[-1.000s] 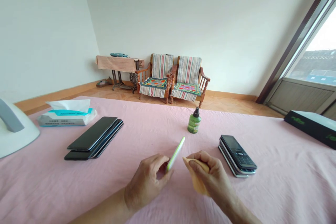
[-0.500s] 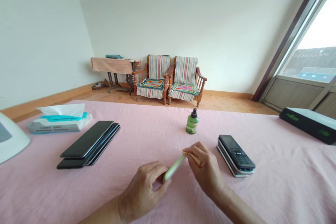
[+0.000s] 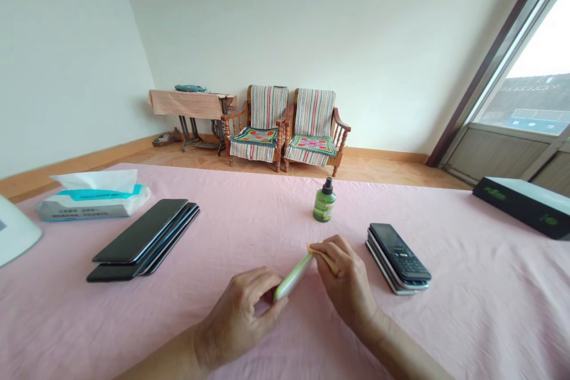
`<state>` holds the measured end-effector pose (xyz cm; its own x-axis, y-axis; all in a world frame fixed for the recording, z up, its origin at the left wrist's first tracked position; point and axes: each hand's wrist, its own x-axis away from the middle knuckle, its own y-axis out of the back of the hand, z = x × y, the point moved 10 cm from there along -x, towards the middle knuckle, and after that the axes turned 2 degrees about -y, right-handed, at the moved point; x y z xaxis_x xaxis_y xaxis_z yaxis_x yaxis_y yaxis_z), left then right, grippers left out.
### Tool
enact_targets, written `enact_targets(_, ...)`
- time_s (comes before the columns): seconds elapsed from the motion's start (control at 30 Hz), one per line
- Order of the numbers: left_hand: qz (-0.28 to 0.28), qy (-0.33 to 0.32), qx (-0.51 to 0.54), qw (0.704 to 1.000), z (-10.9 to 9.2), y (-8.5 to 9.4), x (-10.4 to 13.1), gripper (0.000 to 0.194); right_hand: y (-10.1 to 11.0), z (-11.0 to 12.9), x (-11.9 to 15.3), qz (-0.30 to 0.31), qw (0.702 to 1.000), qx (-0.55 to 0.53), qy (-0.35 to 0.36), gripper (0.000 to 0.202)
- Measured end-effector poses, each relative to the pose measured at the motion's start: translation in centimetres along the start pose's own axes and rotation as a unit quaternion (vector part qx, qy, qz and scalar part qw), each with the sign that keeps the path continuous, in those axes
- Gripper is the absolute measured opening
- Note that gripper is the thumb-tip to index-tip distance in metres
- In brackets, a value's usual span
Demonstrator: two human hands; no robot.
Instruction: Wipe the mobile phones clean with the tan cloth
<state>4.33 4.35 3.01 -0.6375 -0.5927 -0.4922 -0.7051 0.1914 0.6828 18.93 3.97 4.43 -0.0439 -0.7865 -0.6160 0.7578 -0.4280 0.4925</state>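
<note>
"How many things are you counting in the hands?"

"Two. One slim white-and-green device [image 3: 293,279] is sitting in the left hand [image 3: 243,314], and one yellow cloth [image 3: 330,262] is bunching in the right hand [image 3: 350,288]."

"And on the pink cover [image 3: 240,228]?"

"Two stacks of phones. The dark stack [image 3: 140,231] is lying on the left, the keypad-phone stack [image 3: 399,252] on the right. Each is showing at least three layers; I'm not managing an exact count. One green spray bottle [image 3: 323,206] is standing upright beyond the hands, one tissue pack [image 3: 93,202] is lying behind the dark stack, and one black-sided box [image 3: 521,208] is resting at the far right. One white rounded object [image 3: 18,231] is showing only partly at the left edge."

"Anything behind?"

"Two chairs: a left armchair [image 3: 269,108] and a right armchair [image 3: 315,113] are standing side by side."

"Where is the device, relative to the hands?"

"Between them, tilting up and away from the left hand. The left thumb and fingers are pinching its near end. The right fingers are pinching the cloth against its far end."
</note>
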Motion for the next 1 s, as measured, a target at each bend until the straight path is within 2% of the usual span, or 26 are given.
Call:
enact_targets(0.07,0.0,0.001,-0.001,1.0,0.0,0.0,0.0,0.012,-0.5,0.6,0.4,0.012,1.0,-0.005,0.006,0.021)
enact_targets(0.17,-0.001,0.006,-0.001,1.0,0.1,-0.1,0.0,0.012,-2.5,2.8,1.8,0.068,0.996,-0.047,0.027,0.022)
enact_targets(0.27,-0.002,0.012,0.004,1.0,0.4,-0.1,0.2,0.012,-3.5,4.5,2.7,0.103,0.991,-0.064,0.06,0.022)
enact_targets(0.33,-0.003,0.012,0.005,1.0,0.6,-0.2,0.2,0.012,-3.2,4.0,2.4,0.103,0.991,-0.058,0.06,0.022)
enact_targets(0.43,-0.001,0.013,0.005,1.0,0.6,-0.2,0.1,0.014,-1.8,2.1,1.3,0.063,0.997,-0.033,0.024,0.022)
enact_targets(0.5,0.0,0.018,0.008,1.0,0.6,-0.1,0.0,0.013,-1.3,1.8,1.1,0.046,0.999,-0.016,0.018,0.022)
enact_targets(0.73,-0.012,0.025,0.031,0.999,0.6,0.2,-0.2,0.016,-3.6,6.6,3.3,0.118,0.984,-0.039,0.126,0.026)
enact_targets(0.83,-0.007,0.025,0.029,0.999,0.8,0.0,-0.1,0.012,-3.1,4.8,2.6,0.112,0.989,-0.037,0.094,0.024)
enact_targets(0.93,-0.002,0.027,0.02,0.999,0.9,-0.1,0.0,0.012,-1.5,1.7,1.2,0.067,0.997,-0.011,0.033,0.022)
enact_targets(1.0,-0.001,0.024,0.013,1.0,0.8,-0.1,0.0,0.011,-0.7,0.6,0.7,0.036,0.999,0.009,0.01,0.021)
